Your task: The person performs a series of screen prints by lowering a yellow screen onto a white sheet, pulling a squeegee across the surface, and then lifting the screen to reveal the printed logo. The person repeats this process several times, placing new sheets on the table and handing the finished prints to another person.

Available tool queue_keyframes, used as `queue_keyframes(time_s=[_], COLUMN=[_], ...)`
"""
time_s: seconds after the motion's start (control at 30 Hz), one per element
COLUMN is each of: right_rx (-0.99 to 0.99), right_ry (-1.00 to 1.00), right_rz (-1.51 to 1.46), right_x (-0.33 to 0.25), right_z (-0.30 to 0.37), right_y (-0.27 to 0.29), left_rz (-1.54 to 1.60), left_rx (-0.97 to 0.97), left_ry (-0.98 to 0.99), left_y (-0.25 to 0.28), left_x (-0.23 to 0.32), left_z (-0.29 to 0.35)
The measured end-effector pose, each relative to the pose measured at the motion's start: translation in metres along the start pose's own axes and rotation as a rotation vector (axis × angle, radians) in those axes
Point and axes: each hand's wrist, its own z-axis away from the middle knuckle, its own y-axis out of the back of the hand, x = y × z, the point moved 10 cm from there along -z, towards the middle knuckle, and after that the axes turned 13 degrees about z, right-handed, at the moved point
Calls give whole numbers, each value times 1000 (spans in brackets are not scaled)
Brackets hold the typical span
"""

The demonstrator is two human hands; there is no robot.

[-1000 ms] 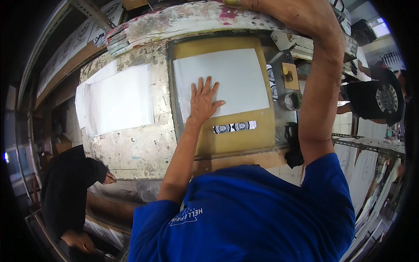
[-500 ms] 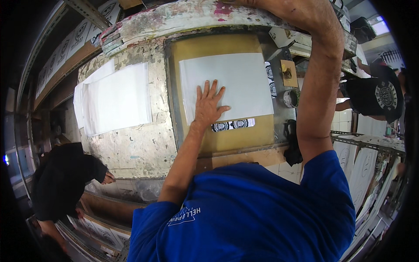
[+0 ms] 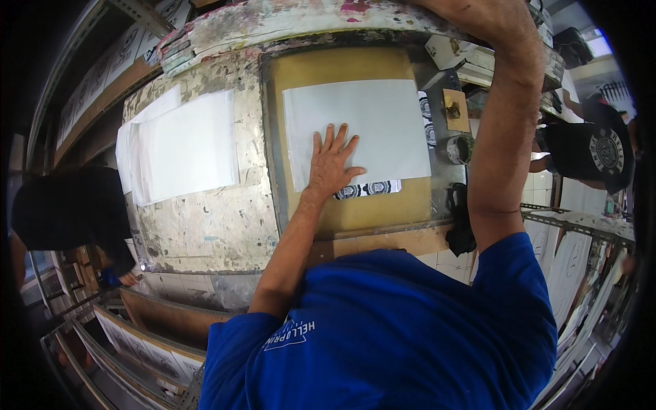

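My left hand (image 3: 333,164) lies flat with spread fingers on a white sheet (image 3: 389,113). The sheet rests on a yellowish, framed printing screen (image 3: 355,217). Strips with round black-and-white prints stick out past it: one printed strip (image 3: 370,189) at its near edge, another printed strip (image 3: 427,121) at its right. My right arm reaches up and across the screen's far right corner. Only the back part of my right hand (image 3: 447,9) shows at the top edge, by the paint-stained far bar (image 3: 301,17); its fingers are cut off.
Left of the screen, white sheets (image 3: 183,147) lie on a paint-spotted table (image 3: 205,236). At the right are a round tin (image 3: 458,149), a brown card (image 3: 455,109) and a black cloth (image 3: 460,222). One person in black (image 3: 72,219) is at the left, another person (image 3: 588,147) at the far right.
The person in black at the left has shifted farther left and away. My left hand stays flat on the sheet, and my right arm keeps nearly the same place.
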Motion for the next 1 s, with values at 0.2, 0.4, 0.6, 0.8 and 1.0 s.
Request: queue_keyframes(time_s=[0.2,0.4,0.6,0.8,1.0], right_rx=[-6,8,50,54,48], right_ry=[15,26,63,58,71], right_rz=[19,14,-16,-18,-20], right_x=[-1,-4,1,-2,-9], right_z=[-1,-1,-2,-1,1], right_y=[0,2,-1,1,8], left_rz=[-29,-11,-7,-15,-21], left_rx=[-12,-28,-47,-88,-55], left_ry=[42,40,33,25,16], left_y=[-1,-1,-2,-7,1], left_x=[1,2,1,3,7], left_z=[2,1,1,3,2])
